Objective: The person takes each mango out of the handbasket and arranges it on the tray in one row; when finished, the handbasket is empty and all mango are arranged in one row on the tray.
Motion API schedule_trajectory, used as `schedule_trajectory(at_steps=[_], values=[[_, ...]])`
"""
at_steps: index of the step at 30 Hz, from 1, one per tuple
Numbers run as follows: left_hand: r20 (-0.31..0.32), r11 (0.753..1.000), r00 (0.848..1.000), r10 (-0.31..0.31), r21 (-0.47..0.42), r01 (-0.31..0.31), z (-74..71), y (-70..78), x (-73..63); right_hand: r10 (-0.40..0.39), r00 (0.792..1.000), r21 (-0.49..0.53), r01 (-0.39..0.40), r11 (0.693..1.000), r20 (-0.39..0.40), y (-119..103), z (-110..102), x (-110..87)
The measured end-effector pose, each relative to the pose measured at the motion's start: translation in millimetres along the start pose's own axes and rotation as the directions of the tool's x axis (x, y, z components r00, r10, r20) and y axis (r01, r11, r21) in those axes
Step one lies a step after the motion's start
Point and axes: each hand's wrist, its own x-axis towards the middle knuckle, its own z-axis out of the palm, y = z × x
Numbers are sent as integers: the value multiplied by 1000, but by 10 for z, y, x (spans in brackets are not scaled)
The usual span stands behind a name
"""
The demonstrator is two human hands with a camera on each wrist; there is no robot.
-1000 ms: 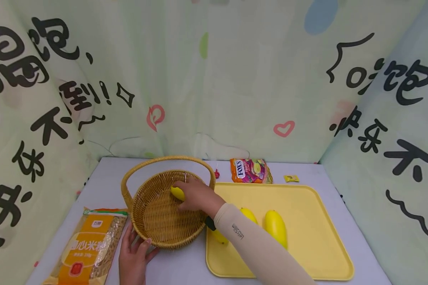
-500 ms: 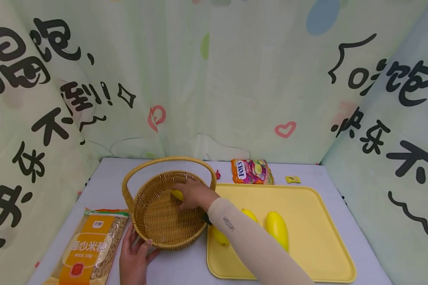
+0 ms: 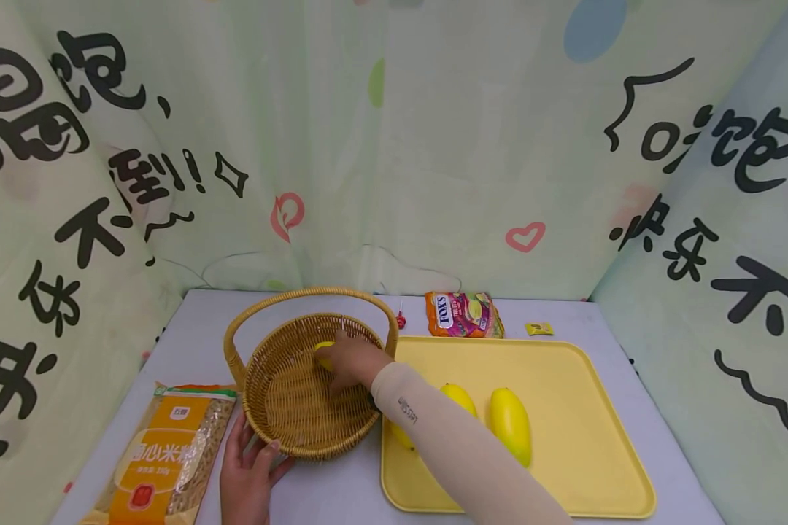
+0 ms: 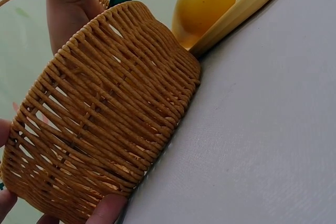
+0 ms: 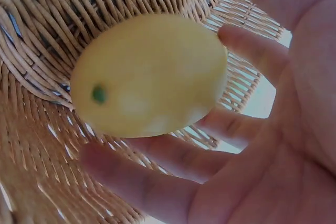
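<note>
A smooth yellow mango (image 5: 152, 77) with a green stem spot lies inside the wicker basket (image 3: 276, 408), against its woven wall. My right hand (image 3: 354, 361) reaches into the basket beside it. In the right wrist view its fingers (image 5: 142, 182) are extended and touch the mango's side, with the thumb apart from the fruit. My left hand (image 3: 249, 467) grips the basket's near left side, thumb at the rim. Fingertips (image 4: 107, 208) on the weave show in the left wrist view.
Right of the basket is a yellow tray (image 3: 584, 452) bearing more mangoes (image 3: 510, 423), partly behind the right sleeve. A bag of grain-like snacks (image 3: 160, 452) lies left. Behind the tray are a FOX'S candy bag (image 3: 465, 315), a small yellow packet (image 3: 538, 329) and a red lollipop (image 3: 400, 320).
My right hand has shifted slightly inside the basket and its forearm has swung a little left. The mango there has moved only a little. My left hand and the basket stay put.
</note>
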Motion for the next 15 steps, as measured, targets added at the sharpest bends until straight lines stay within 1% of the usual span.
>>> schedule_trajectory(at_steps=[5, 15], values=[[3, 1000, 1000, 3, -3, -3, -1, -2, 2, 1, 1000, 24, -1, 1000, 25, -14, 17, 11], [-7, 1000, 1000, 4, -4, -4, 6, 3, -5, -30, 999, -13, 30, 999, 29, -34, 35, -28]])
